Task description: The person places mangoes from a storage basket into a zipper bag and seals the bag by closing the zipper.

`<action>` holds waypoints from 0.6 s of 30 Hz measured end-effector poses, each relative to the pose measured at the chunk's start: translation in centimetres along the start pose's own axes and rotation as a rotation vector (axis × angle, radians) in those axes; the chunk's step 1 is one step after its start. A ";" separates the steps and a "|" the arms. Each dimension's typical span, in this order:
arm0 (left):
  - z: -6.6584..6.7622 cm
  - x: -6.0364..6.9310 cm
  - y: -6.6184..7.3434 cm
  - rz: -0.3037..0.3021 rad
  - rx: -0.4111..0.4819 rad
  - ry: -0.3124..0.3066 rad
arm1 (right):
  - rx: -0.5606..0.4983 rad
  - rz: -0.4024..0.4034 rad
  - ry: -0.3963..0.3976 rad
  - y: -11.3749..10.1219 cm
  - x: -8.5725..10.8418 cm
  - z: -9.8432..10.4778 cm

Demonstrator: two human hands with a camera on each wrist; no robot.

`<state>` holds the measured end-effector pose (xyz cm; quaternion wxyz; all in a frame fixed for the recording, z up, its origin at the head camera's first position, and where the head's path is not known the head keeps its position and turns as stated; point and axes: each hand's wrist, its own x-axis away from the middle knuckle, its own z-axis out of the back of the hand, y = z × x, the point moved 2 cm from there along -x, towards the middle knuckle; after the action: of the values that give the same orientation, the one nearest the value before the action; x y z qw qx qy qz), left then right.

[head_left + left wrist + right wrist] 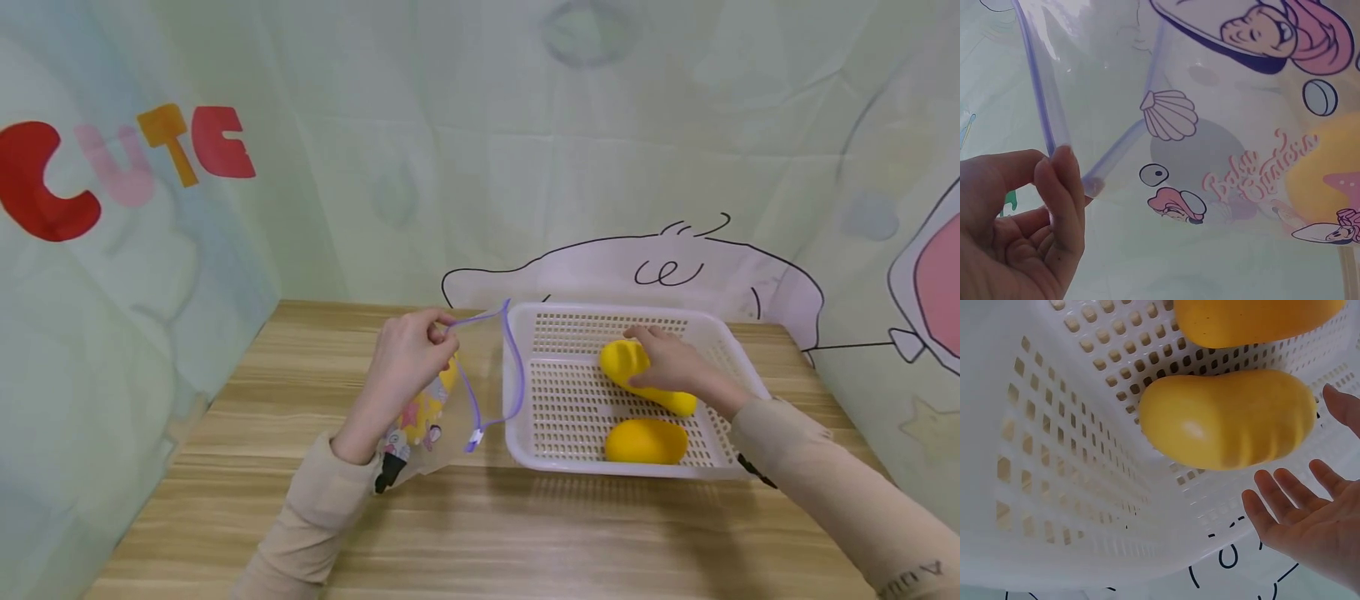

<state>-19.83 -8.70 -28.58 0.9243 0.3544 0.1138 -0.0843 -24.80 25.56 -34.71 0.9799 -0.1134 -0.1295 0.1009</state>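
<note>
The left hand (411, 350) pinches the top edge of a clear printed bag (442, 421) with a purple zip rim, its mouth spread toward the basket; in the left wrist view, thumb and fingers (1063, 206) grip that rim. Something yellow (1329, 181) shows through the bag. Over the white basket (637, 310), the right hand (667, 360) has its fingers spread at a long yellow object (678, 402). In the right wrist view, the fingers (1294, 500) are extended beside this yellow object (1222, 422), with nothing gripped. A second, rounder yellow piece (645, 442) lies nearer the basket's front.
The basket stands on a wooden table (480, 533), right of the bag. Behind and at the sides hangs a pale printed cloth (360, 167) with coloured letters and line drawings.
</note>
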 end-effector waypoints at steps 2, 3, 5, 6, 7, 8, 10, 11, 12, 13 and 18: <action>0.0 0.0 0.0 -0.007 -0.006 0.001 | 0.013 -0.010 -0.011 0.1 0.0 -0.1; 0.1 0.0 0.0 -0.011 -0.009 0.002 | 0.021 -0.012 -0.014 0.2 -0.1 -0.1; 0.1 0.0 0.1 -0.017 -0.012 0.005 | 0.044 -0.012 -0.017 0.4 -0.1 -0.2; 0.1 0.0 0.1 -0.017 -0.012 0.005 | 0.063 -0.006 -0.016 0.5 -0.1 -0.2; 0.1 0.0 0.1 -0.016 -0.012 0.005 | 0.085 0.002 -0.015 0.6 -0.1 -0.2; 0.1 0.0 0.1 -0.015 -0.011 0.005 | 0.105 0.011 -0.012 0.7 -0.1 -0.3; 0.1 0.0 0.1 -0.012 -0.008 0.001 | 0.143 0.019 -0.013 1.0 -0.2 -0.4; 0.1 0.0 0.1 -0.010 -0.007 0.000 | 0.159 0.023 -0.015 1.0 -0.2 -0.5; 0.1 0.0 0.1 -0.009 -0.007 -0.001 | 0.170 0.024 -0.017 1.1 -0.3 -0.5; 0.1 0.0 0.1 -0.009 -0.008 -0.001 | 0.175 0.025 -0.020 1.2 -0.3 -0.6; 0.1 0.0 0.1 -0.015 -0.014 0.000 | 0.177 0.011 -0.046 1.4 -0.3 -0.8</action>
<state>-19.79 -8.68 -28.44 0.9262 0.3469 0.1172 -0.0901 -25.14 26.70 -35.86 0.9823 -0.0246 -0.1420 0.1199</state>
